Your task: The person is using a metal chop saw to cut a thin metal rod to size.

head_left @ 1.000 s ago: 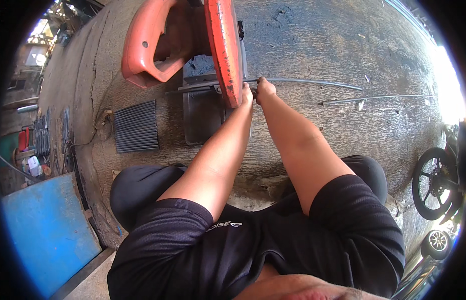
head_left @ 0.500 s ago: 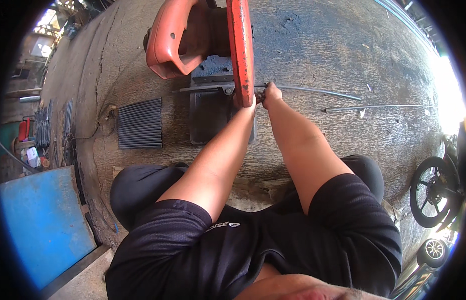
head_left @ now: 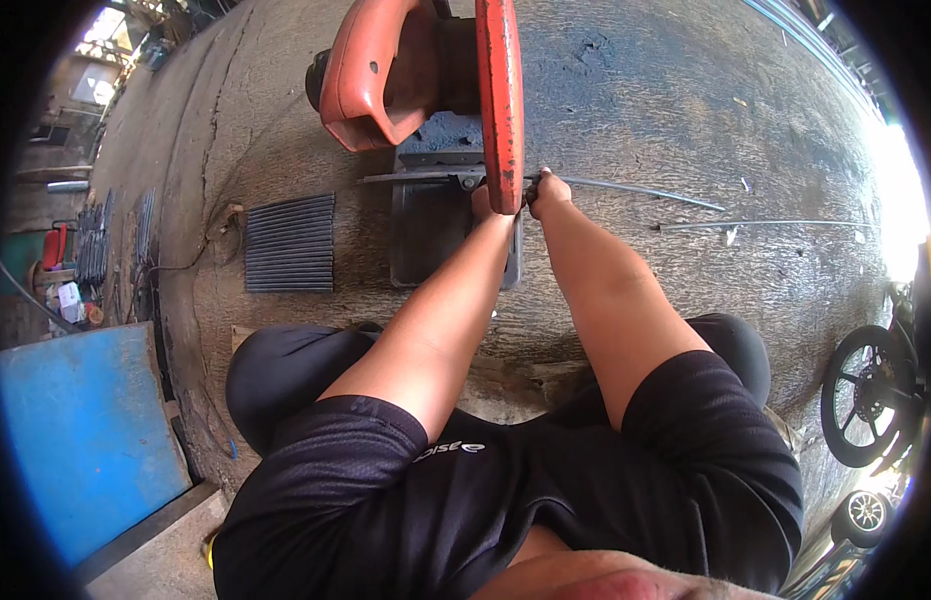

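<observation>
Running crosswise under the red cut-off saw (head_left: 455, 75): one thin grey rod (head_left: 635, 190), short end poking out left of the saw, long run out right. Guard (head_left: 501, 120) hides the middle, so can't tell if it's cut or clamped there. Right hand (head_left: 552, 190) is curled at the rod just right of the saw; can't tell if it grips the rod or the dark part (head_left: 531, 187) beside it. Left hand (head_left: 482, 203) is mostly behind the guard, a bit showing on its left; can't tell what it holds. Hands are close, guard edge between them.

Progress, my read: partway. Done: neat row of short dark rods (head_left: 290, 243) left of the saw, even lengths; bundle of dark rods (head_left: 93, 250) farther left may be finished too. Left to do: the rod in the saw, plenty of length on it, and probably a second long rod (head_left: 785, 224) lying well right of the saw, untouched. Total unknown.

Vs a second ago: view swung, saw sits farther right in it. Left hand showed right of the guard, next to the right hand; now left of it. Right hand still at the rod. Rod about the same relative to the saw; row unchanged.
</observation>
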Available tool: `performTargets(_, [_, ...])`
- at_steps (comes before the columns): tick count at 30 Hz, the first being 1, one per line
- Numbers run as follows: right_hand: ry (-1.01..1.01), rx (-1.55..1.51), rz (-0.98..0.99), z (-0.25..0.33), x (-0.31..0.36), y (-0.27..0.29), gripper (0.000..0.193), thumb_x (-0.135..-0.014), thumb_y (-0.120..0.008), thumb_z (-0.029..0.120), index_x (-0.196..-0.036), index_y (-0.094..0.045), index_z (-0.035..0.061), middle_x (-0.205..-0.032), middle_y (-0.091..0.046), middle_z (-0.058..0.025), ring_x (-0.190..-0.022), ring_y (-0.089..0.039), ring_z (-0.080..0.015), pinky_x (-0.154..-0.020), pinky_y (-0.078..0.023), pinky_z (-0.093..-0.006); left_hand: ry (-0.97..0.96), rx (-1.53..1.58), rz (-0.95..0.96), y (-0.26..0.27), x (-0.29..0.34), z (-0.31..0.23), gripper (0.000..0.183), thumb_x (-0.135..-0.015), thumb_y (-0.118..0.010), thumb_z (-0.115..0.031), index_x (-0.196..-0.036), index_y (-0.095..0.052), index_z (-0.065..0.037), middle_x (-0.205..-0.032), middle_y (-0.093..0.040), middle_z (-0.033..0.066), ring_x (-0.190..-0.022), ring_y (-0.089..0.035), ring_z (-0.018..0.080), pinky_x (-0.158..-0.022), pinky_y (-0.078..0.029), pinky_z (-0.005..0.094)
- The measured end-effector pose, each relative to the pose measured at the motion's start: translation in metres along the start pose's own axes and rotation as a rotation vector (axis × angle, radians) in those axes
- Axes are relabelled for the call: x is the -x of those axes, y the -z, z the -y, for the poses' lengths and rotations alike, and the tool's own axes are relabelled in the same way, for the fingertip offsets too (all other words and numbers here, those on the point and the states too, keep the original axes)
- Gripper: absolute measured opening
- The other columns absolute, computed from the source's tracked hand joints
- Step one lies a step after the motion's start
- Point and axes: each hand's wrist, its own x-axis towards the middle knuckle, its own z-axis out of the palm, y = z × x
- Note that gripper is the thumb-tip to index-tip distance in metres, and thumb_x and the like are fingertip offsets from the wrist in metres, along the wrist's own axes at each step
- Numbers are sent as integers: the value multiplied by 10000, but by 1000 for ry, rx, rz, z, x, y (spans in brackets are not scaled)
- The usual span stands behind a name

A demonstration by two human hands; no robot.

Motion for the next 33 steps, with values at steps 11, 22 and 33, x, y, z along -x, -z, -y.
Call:
performTargets(11, [19,-160,131,-9,-31,-11,214,-946,-541,207,-814,-541,38,-671,-565,-71,-542,-546,-187,-477,-453,-323,-96,-552,-113,10,39,-45,344,-775,-683,-371,-789,-707,-28,-846,-700,157,-821,-694,242,-692,-526,350])
performTargets(22, [150,207,59,-13,-28,-5,441,-902,-594,383,-1014,-599,-43,-901,-658,-144,-738,-644,-252,-677,-520,-373,-14,-418,-94,0,44,-22,459,-862,-550,-448,-1104,-562,-58,-1083,-598,142,-1012,-594,256,-841,-441,388])
performTargets(33, [133,254,12,-27,16,25,343,-841,-659,333,-845,-630,-8,-753,-639,-114,-638,-597,-240,-593,-485,-373,-2,-433,-221,18,184,-112,364,-795,-687,-385,-832,-707,-23,-838,-698,144,-725,-672,223,-657,-501,354])
